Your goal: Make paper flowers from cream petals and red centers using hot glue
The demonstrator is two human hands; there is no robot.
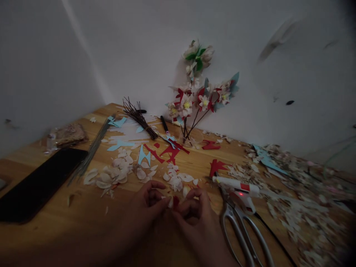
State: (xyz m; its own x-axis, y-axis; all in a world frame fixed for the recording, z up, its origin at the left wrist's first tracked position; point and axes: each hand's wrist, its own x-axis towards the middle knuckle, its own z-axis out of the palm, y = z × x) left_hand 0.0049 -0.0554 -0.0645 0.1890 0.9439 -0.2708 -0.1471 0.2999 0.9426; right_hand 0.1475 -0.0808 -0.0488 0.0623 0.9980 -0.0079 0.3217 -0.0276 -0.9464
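Two bare hands work above the near part of the wooden desk [125,230]. The left hand [151,202] pinches one small white petal [170,203] between thumb and finger; the right hand [196,209] grips one small red piece [175,202] right beside it.

Two containers show. One clear, round cup [198,138], close to the desk's far edge, has brown stems standing in it, at least three, bearing white blossoms, red and blue leaves and, at the top, green ones; four yellow centres can be made out. One clear plastic packet [68,136] by the left edge contains something brownish.

Near the far left corner lie one tied bundle of dark brown twigs [140,118], one bundle of thin grey wires [96,148] and translucent white sticks [125,129], too overlapped to count. One black-handled tool [164,124] points toward the middle. One black flat slab [41,185] reaches toward the near left.

Right of the hands are one white glue gun [236,186], its red light lit, and one pair of silver-handled scissors [241,226]. Countless dried petals [300,207] cover the right side.
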